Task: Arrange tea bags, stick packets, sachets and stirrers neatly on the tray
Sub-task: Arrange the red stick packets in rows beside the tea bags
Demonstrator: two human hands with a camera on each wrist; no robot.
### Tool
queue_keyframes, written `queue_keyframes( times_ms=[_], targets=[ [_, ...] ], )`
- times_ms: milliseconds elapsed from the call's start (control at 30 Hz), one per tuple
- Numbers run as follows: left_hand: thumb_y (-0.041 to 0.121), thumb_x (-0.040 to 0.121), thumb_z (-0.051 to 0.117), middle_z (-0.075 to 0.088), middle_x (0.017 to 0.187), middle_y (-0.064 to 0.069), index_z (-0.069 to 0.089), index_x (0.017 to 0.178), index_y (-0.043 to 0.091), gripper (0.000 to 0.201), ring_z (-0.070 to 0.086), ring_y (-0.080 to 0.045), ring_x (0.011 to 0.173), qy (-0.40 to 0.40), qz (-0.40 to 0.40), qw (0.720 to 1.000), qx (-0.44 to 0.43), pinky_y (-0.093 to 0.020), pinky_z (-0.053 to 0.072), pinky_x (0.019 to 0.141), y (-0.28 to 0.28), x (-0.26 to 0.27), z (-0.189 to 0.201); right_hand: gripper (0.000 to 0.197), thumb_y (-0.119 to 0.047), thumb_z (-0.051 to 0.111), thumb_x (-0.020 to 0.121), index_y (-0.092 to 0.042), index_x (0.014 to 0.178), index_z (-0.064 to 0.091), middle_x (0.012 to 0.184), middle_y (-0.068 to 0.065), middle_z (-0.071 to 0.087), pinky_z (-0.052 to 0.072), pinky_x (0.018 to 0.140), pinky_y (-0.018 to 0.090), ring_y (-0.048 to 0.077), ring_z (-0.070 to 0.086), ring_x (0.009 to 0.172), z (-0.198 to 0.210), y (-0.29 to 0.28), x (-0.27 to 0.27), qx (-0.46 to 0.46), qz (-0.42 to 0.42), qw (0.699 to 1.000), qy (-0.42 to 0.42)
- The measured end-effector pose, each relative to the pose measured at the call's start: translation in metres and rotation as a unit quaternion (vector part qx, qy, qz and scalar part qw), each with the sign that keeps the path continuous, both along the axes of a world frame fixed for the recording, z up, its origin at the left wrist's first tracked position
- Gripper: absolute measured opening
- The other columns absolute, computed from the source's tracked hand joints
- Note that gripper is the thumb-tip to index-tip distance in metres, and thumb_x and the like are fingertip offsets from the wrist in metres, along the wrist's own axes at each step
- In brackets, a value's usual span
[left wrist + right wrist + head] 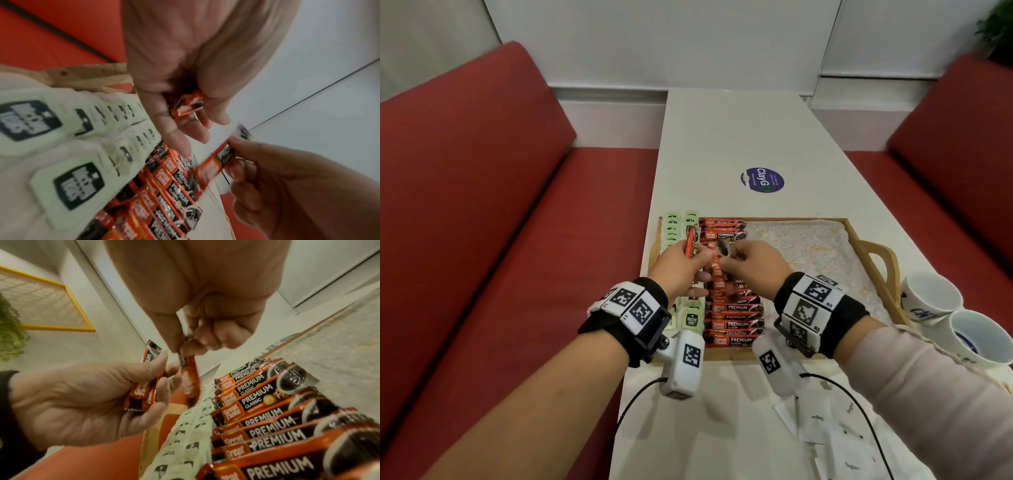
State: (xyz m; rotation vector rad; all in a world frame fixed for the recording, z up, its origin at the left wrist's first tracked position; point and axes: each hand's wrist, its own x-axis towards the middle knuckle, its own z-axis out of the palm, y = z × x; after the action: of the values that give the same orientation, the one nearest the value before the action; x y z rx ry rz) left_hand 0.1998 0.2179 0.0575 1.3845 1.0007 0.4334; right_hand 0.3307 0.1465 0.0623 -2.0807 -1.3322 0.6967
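Note:
A wooden tray lies on the white table. On its left side are two columns of pale green tea bags and, beside them, a column of orange and black coffee stick packets. Above that column my left hand grips a small bunch of stick packets upright. My right hand pinches the end of one more stick packet right next to the bunch. The left wrist view shows the same pinched packet over the rows.
The tray's right half shows only its speckled liner. White sugar sachets lie loose on the table near me, under my right forearm. Two white cups stand off the tray's right handle. Red benches flank the table.

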Motion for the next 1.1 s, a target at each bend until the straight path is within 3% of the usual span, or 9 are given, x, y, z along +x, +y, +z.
queue_keyframes(
  times_ms=[167,267,333,400,500,600,767,967,1100],
  targets=[
    [0.023,0.095,0.056,0.058,0.085,0.003,0.054,0.093,0.021,0.004,0.057,-0.007,0.066,0.035,-0.045,0.998,-0.01,-0.03,0.057,0.064,0.0,-0.005,-0.005,0.005,-0.011,0.055,0.092,-0.009,0.09,0.05,0.065,0.006,0.065,0.047,0.046,0.025,0.015,0.053,0.044,0.005,-0.005,0.001,0.057,-0.087,0.965,0.241],
    [0.018,0.094,0.057,0.056,0.079,0.003,0.054,0.09,0.02,0.006,0.055,-0.006,0.064,0.054,-0.053,0.997,0.012,-0.03,0.056,0.065,0.002,-0.006,-0.008,0.009,-0.008,0.058,0.091,-0.007,0.091,0.05,0.07,0.011,0.066,0.049,0.044,0.024,0.016,0.055,0.043,0.004,-0.009,0.006,0.043,-0.094,0.948,0.3],
    [0.017,0.094,0.058,0.056,0.077,0.002,0.054,0.092,0.019,0.005,0.053,-0.007,0.063,0.068,-0.058,0.996,0.031,-0.026,0.054,0.06,0.004,-0.006,-0.009,0.013,-0.014,0.065,0.088,-0.007,0.09,0.054,0.074,0.009,0.065,0.05,0.05,0.027,0.019,0.057,0.052,0.0,-0.011,0.013,0.021,-0.086,0.971,0.224],
    [0.016,0.094,0.058,0.056,0.076,0.001,0.055,0.093,0.018,0.004,0.052,-0.008,0.063,0.091,-0.065,0.992,0.057,-0.022,0.052,0.055,0.006,-0.005,-0.009,0.018,-0.021,0.071,0.083,-0.009,0.089,0.059,0.076,0.004,0.062,0.049,0.061,0.031,0.019,0.058,0.063,-0.003,-0.013,0.02,0.006,-0.058,0.995,0.086],
    [0.016,0.092,0.06,0.056,0.076,0.002,0.054,0.087,0.019,0.008,0.052,-0.01,0.062,0.125,-0.092,0.984,0.083,-0.022,0.05,0.053,0.007,-0.001,-0.01,0.016,-0.025,0.072,0.082,-0.017,0.093,0.063,0.081,-0.003,0.06,0.044,0.069,0.027,0.015,0.057,0.076,-0.003,-0.017,0.026,-0.025,-0.016,0.999,-0.036],
    [0.015,0.092,0.06,0.057,0.076,0.002,0.054,0.086,0.019,0.009,0.051,-0.009,0.059,0.149,-0.115,0.977,0.102,-0.02,0.049,0.05,0.006,0.003,-0.011,0.012,-0.026,0.068,0.086,-0.023,0.096,0.063,0.089,-0.002,0.06,0.041,0.073,0.025,0.016,0.057,0.084,-0.003,-0.017,0.028,-0.046,0.012,0.997,-0.062],
    [0.014,0.091,0.06,0.056,0.074,0.0,0.055,0.085,0.019,0.01,0.051,-0.01,0.057,0.163,-0.142,0.969,0.119,-0.022,0.048,0.051,0.005,0.007,-0.014,0.006,-0.016,0.064,0.089,-0.017,0.094,0.067,0.091,-0.001,0.063,0.041,0.079,0.024,0.014,0.057,0.087,-0.009,-0.011,0.029,-0.081,0.043,0.993,-0.073],
    [0.022,0.095,0.053,0.057,0.087,0.001,0.055,0.103,0.018,0.009,0.054,-0.01,0.065,0.108,-0.056,0.991,0.049,-0.029,0.054,0.061,0.012,0.003,-0.016,0.013,-0.012,0.069,0.085,-0.021,0.077,0.063,0.079,-0.006,0.063,0.044,0.077,0.025,0.013,0.059,0.081,-0.019,-0.007,0.037,-0.095,0.004,0.994,-0.059],
    [0.025,0.096,0.051,0.056,0.093,0.002,0.053,0.104,0.019,0.01,0.055,-0.01,0.067,0.077,-0.032,0.996,0.015,-0.026,0.055,0.058,0.014,-0.001,-0.013,0.013,-0.013,0.07,0.083,-0.022,0.075,0.064,0.079,-0.006,0.065,0.048,0.076,0.027,0.014,0.062,0.082,-0.027,-0.005,0.036,-0.134,-0.003,0.988,-0.082]
  ],
)
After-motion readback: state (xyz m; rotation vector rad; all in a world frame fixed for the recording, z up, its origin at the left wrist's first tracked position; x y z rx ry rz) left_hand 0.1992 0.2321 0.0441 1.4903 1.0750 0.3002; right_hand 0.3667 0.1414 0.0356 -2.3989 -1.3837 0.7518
